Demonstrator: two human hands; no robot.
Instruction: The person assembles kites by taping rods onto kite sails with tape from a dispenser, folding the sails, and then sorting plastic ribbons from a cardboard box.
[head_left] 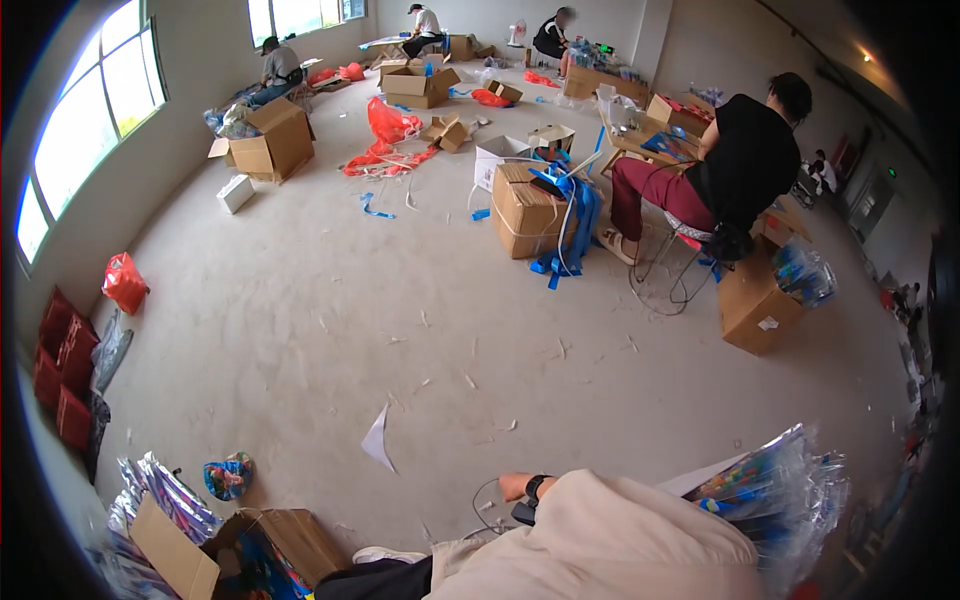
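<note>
At the bottom, a beige sleeve (630, 520) runs to my right hand (515, 487), which wears a black watch (537, 488). My right hand is low beside my leg, near a small black device (523, 513) and a thin dark cable (482, 495). Its fingers are mostly hidden, so I cannot make out whether it holds anything. My left hand is out of the picture. At bottom left is an open cardboard box (290, 540) with colourful contents. Shiny plastic packets (770, 500) stick up at bottom right.
A person in a black top (745, 160) sits at a small table at right. Near them is a cardboard box with blue straps (530, 210). Red crates (65, 350) line the left wall. Farther off, more people sit among boxes and red bags (385, 130). Scraps litter the floor.
</note>
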